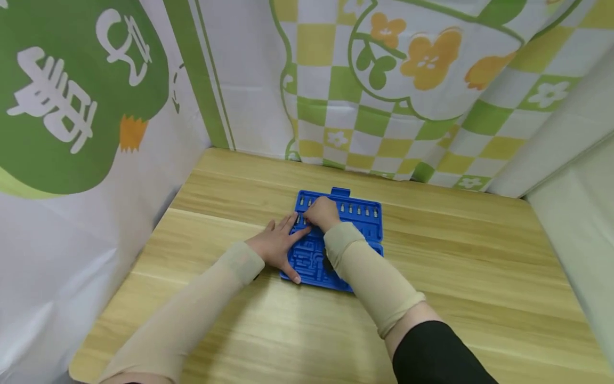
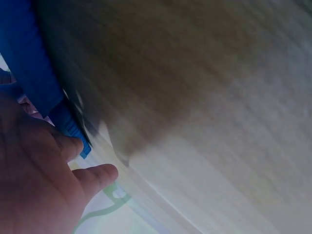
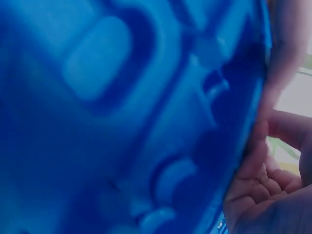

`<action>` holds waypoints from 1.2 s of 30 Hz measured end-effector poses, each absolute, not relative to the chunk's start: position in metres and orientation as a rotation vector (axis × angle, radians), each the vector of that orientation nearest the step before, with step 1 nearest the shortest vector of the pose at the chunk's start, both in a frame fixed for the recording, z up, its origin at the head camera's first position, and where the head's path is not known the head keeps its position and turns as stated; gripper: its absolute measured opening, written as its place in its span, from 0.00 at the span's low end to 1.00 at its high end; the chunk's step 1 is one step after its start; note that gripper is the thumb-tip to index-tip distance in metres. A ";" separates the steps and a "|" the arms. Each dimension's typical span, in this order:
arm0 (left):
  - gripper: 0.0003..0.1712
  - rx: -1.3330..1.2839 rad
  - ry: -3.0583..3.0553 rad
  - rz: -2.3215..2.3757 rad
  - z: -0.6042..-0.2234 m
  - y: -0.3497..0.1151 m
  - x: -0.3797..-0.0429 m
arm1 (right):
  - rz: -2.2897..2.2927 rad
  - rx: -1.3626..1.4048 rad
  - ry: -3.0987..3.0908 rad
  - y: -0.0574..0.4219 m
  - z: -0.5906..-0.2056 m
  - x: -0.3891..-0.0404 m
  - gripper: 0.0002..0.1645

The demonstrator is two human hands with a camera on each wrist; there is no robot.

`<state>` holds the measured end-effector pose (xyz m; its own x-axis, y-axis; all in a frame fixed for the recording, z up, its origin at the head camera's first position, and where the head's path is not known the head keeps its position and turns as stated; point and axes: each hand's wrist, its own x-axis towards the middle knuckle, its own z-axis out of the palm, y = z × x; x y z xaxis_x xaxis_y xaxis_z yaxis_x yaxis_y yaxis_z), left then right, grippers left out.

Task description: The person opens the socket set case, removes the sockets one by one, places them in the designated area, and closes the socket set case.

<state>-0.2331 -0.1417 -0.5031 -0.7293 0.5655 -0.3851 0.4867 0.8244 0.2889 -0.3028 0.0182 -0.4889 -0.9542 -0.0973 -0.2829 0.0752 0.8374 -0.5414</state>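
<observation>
Head view: your left hand [image 1: 276, 246] splays over the blue bit case [image 1: 371, 229]; your right hand [image 1: 323, 213] curls, hold unverifiable; jostling might dislodge bits [image 1: 358, 210].

A wood-grain table [image 1: 479, 266] fronts a checked, flowered curtain [image 1: 314, 90], with a green-printed white cloth [image 1: 53, 234] hanging left.

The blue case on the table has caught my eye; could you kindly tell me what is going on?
A person is working with both hands at the open blue case on a wooden table. The left hand rests spread along its left side. The right hand reaches into the far half, among small metal bits; whether it grips one is hidden.
</observation>
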 end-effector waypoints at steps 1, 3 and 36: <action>0.78 0.781 2.541 0.233 -0.503 -0.141 -0.234 | -0.800 -0.014 2.736 0.018 -0.490 -0.303 0.23; 0.78 0.777 2.536 0.240 -0.503 -0.141 -0.235 | -0.805 0.001 2.753 0.017 -0.492 -0.303 0.27; 0.78 0.752 2.554 0.211 -0.499 -0.143 -0.231 | -1.758 0.106 2.302 0.097 -0.469 -0.308 0.17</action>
<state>-0.2314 -0.1432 -0.4989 -0.7413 0.5453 -0.3913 0.4735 0.8381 0.2708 -0.3080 0.0968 -0.4688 -0.9679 -0.0889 -0.2352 0.2035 0.2724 -0.9404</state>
